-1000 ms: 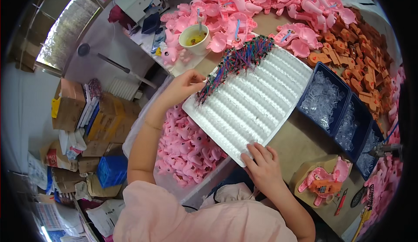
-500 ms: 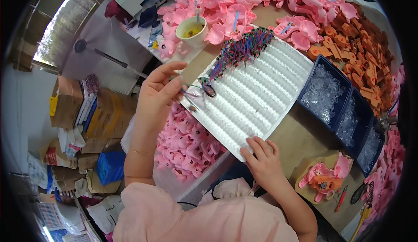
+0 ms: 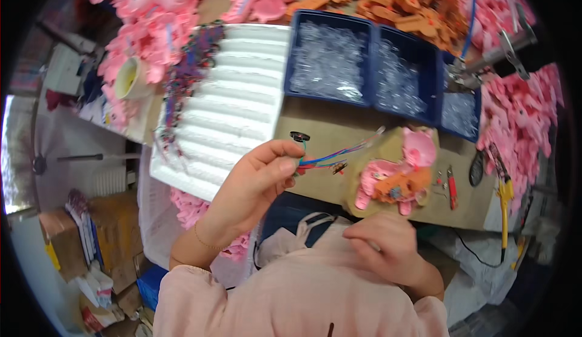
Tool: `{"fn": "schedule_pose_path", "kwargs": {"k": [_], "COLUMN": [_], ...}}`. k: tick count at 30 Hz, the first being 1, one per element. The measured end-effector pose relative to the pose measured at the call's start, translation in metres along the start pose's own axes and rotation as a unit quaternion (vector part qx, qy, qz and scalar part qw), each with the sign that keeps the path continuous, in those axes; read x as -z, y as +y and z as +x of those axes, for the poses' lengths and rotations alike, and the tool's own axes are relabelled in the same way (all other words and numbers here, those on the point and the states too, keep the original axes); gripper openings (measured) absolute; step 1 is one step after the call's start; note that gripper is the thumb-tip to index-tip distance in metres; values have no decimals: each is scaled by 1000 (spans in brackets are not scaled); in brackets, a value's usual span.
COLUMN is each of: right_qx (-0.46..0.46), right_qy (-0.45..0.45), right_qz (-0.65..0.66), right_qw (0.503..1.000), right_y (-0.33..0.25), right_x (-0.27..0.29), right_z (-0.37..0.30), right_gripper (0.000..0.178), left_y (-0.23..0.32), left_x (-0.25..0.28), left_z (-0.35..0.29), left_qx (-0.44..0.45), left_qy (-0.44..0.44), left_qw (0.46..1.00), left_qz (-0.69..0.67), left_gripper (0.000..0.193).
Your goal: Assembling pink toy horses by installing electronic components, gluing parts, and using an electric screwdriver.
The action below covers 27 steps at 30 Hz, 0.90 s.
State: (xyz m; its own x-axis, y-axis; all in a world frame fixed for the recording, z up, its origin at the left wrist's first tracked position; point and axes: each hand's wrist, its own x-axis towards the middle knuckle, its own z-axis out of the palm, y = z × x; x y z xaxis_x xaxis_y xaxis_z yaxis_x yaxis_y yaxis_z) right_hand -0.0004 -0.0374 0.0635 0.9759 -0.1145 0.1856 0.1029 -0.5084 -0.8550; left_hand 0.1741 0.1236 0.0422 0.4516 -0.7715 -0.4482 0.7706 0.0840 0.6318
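My left hand (image 3: 257, 176), palm side up, pinches a wire harness (image 3: 337, 155) of blue, red and pink wires. A small black round disc (image 3: 299, 136) on it stands above my fingertips, and a small part with bare metal hangs on the other side. My right hand (image 3: 388, 246) is close to my body, with nothing visible in it and a gap between thumb and forefinger. Just beyond it, a tan holder (image 3: 356, 200) carries a pink toy shell half (image 3: 419, 149) with an orange part (image 3: 403, 185) set in it.
A white ridged tray (image 3: 242, 88) bears a heap of harnesses (image 3: 188, 73) along its left side. Blue bins (image 3: 376, 103) of clear plastic pieces stand beyond the holder. A red-handled tool (image 3: 451, 188) and a yellow-handled soldering iron (image 3: 505, 206) lie right. Pink shells and orange parts are piled behind.
My view has turned to the right. My left hand has brought the harness from beside the tray toward the holder. My right hand has left the tray's near edge and drawn back toward my body.
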Motion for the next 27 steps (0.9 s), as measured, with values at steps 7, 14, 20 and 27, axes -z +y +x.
{"fn": "schedule_pose_path", "kwargs": {"k": [7,14,20,27], "right_qx": [-88,-139,-67,-237], "right_qy": [267,-24,54,137], "right_qz": [-55,120,8,228], "right_qw": [958,983,996,934], "right_y": [5,16,32,24], "right_x": [37,72,62,45], "right_z": [2,39,38,15], "right_gripper": [12,19,26,25], "left_y": [-46,-41,-32,-40], "left_x": [-47,-60,-55,-56], "left_z": [9,10,11,13], "left_qx": [-53,-14,-140,-60], "left_qy": [-63,-94,-102,-79], "left_qw": [996,954,865,946], "left_qz": [42,285,471,307], "left_gripper": [33,21,14,12]}}
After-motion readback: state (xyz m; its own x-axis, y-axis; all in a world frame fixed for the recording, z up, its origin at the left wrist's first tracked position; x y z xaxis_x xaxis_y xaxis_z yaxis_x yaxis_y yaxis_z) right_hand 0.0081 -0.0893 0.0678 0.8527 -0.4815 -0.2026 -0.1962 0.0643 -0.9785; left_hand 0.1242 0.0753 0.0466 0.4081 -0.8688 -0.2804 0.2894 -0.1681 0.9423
